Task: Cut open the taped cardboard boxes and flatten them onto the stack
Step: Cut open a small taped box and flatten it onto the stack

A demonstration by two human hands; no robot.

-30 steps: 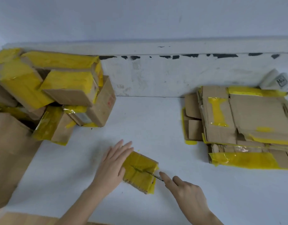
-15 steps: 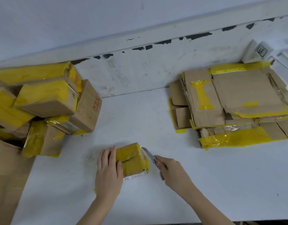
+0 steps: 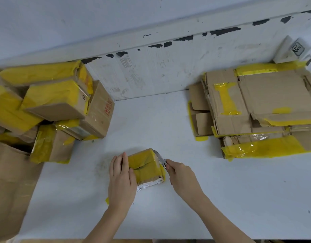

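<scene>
Small box: yellow-taped, mid-worktop; left side hidden under hand.
Left hand: fingers straight, together, pressed flat on box's left side.
Right hand: curled round knife; handle hidden, blade at box's right edge.
Flattened stack: right, cut off by frame.
Taped boxes: piled left, partly cut off.

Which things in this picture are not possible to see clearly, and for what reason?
- Head view: the knife handle is hidden inside the right hand.
- Head view: the small box left side is covered by the left hand.
- Head view: the flattened stack is cut off by the right edge.
</scene>
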